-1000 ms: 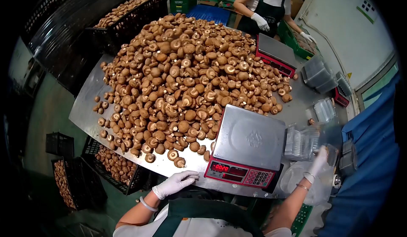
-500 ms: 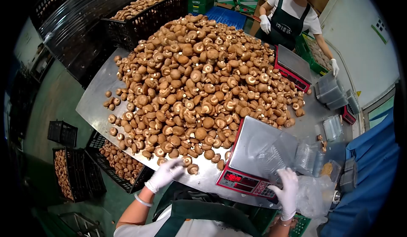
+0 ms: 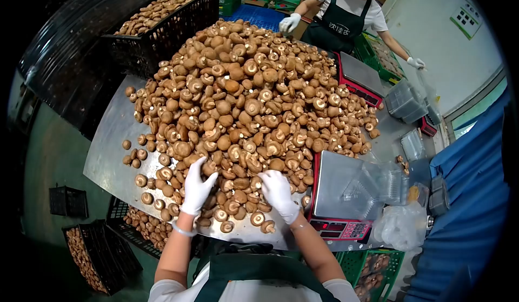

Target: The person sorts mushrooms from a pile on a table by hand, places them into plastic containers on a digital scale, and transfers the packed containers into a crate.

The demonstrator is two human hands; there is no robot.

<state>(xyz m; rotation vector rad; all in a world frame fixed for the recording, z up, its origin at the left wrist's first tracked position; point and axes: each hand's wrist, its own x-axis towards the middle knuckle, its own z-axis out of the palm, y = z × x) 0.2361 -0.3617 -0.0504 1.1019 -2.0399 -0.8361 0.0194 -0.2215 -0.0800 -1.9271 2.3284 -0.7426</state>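
Observation:
A large heap of brown shiitake mushrooms (image 3: 238, 102) covers the metal table (image 3: 108, 145). My left hand (image 3: 197, 188), in a white glove, reaches into the near edge of the heap, thumb spread from the fingers, touching mushrooms without a visible grip. Facing it, my gloved right hand (image 3: 279, 195) has its fingers bent together against a mushroom (image 3: 256, 183) at the heap's front. Several loose mushrooms lie between my wrists. Right of that hand stands a red digital scale (image 3: 338, 229); a clear plastic box (image 3: 357, 194) rests on its plate.
Across the table a co-worker (image 3: 340, 24) in a dark apron stands by a second scale (image 3: 361, 75) and stacked plastic boxes (image 3: 405, 101). Black crates (image 3: 162, 37) of mushrooms stand at the back left and on the floor. A crumpled plastic bag (image 3: 401, 227) lies at the right.
My right hand has moved left from beside the scale to the mushrooms. My left hand has reached forward into the heap. The view has shifted, and the co-worker's hands have moved.

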